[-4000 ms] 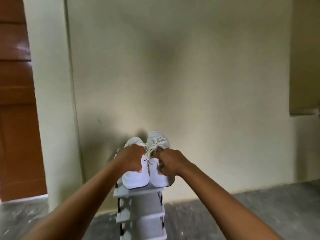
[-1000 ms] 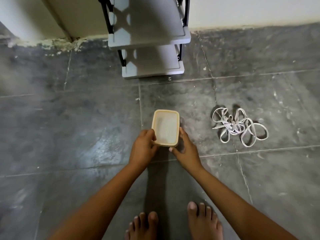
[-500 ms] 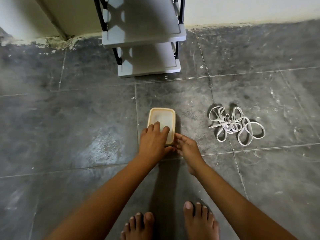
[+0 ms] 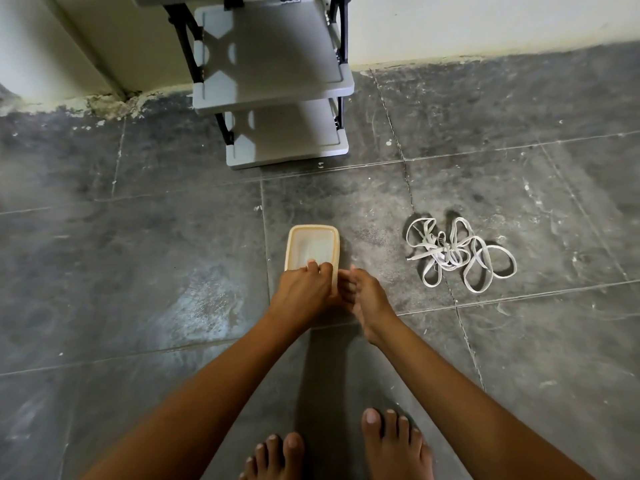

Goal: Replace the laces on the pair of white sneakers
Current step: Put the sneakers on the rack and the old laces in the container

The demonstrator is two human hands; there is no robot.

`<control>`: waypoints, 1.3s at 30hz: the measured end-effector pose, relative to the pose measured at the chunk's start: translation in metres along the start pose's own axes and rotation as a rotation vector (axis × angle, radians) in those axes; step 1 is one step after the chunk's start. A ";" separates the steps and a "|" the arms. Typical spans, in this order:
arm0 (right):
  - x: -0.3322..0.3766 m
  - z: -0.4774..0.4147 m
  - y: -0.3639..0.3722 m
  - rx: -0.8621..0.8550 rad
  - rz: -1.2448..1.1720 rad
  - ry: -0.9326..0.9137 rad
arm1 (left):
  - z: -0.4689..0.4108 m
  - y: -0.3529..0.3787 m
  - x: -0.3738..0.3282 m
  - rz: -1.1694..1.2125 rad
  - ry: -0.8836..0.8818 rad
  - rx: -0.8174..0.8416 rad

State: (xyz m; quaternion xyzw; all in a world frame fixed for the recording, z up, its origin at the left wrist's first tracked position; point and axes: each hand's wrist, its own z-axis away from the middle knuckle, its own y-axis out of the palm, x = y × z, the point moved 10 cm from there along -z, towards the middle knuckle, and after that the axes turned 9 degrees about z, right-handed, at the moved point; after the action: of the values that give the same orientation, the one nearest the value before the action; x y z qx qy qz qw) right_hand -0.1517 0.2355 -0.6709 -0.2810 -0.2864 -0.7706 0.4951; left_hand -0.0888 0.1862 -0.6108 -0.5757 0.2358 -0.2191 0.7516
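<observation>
the left grip (image 4: 304, 292) is clenched over the near end of a small lidded plastic container (image 4: 313, 245), its fingertips (image 4: 314, 264) lying on top of the lid. the right grip (image 4: 365, 296) is tucked against the near right corner, fingers bent toward the rim. from where i stand i cannot tell whether they have hooked the lid's edge or only touch the side. the tub sits flat on the grey tiled floor (image 4: 138, 271), so this looks like getting it open or lifting it. to do it well, i'd say one side should pin the body down while the other peels the lid up from a corner, slowly, so the tub doesn't skid or flip.

a loose tangle of white laces (image 4: 457, 258) lies on the floor off to the person's right, well apart from the container and untouched. beyond it, against the wall, stands a grey shoe rack (image 4: 277, 64) whose visible shelves hold nothing. the white sneakers are not in sight. bare feet (image 4: 394, 445) stand just behind the arms.
</observation>
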 end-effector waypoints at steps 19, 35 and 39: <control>0.032 -0.008 0.025 0.126 0.284 -0.143 | 0.001 -0.009 0.048 0.453 -0.198 0.026; 0.026 -0.015 0.029 0.085 0.118 -0.134 | -0.004 -0.055 0.032 0.621 -0.177 -0.196; 0.020 -0.015 0.028 0.064 0.202 -0.171 | -0.013 -0.050 0.040 0.621 -0.195 -0.122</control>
State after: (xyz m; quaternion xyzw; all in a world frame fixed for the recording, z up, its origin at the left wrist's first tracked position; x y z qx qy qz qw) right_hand -0.1351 0.2033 -0.6626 -0.3572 -0.3225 -0.6806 0.5524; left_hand -0.0675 0.1400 -0.5690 -0.5384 0.3398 0.0912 0.7658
